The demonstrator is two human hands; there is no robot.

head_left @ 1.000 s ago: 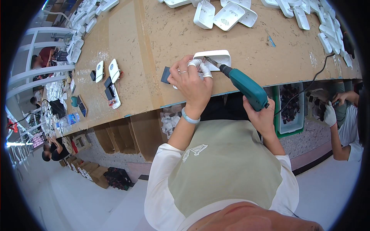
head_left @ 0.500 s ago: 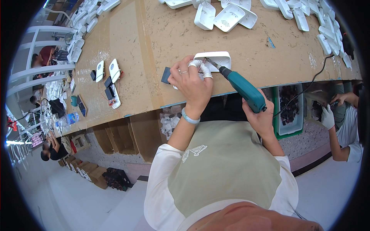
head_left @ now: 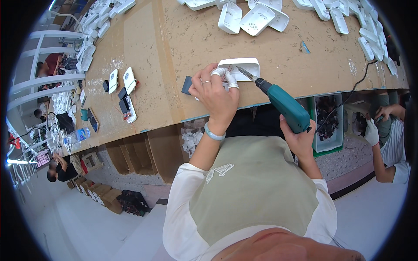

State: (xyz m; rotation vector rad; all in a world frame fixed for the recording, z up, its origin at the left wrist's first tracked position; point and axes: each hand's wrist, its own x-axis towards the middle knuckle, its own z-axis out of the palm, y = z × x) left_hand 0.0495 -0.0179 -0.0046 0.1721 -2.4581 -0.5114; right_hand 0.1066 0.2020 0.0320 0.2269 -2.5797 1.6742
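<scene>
At the table's near edge my left hand (head_left: pixel 217 93), with white wraps on some fingers, is closed on a white plastic housing (head_left: pixel 251 63) and tilts its hollow inside toward me. What its fingertips press inside is mostly hidden. My right hand (head_left: pixel 300 135) grips a teal corded electric screwdriver (head_left: pixel 287 104) from below. Its metal bit points up and left, with the tip over the housing's hollow; I cannot tell whether it touches. A small dark blue panel (head_left: pixel 187 85) sticks out to the left of my left hand.
White housings (head_left: pixel 257 19) lie along the far edge. To the left are white units with dark panels (head_left: pixel 129 80). Below the table stand cardboard boxes (head_left: pixel 163 152) and a bin of dark parts (head_left: pixel 333 143). A black cord (head_left: pixel 355 87) crosses on the right; a co-worker's gloved hand (head_left: pixel 371 132) is beyond.
The electric screwdriver has drawn back right and toward me, baring more of its bit. My right hand moved with it; my left hand and the housing barely shifted.
</scene>
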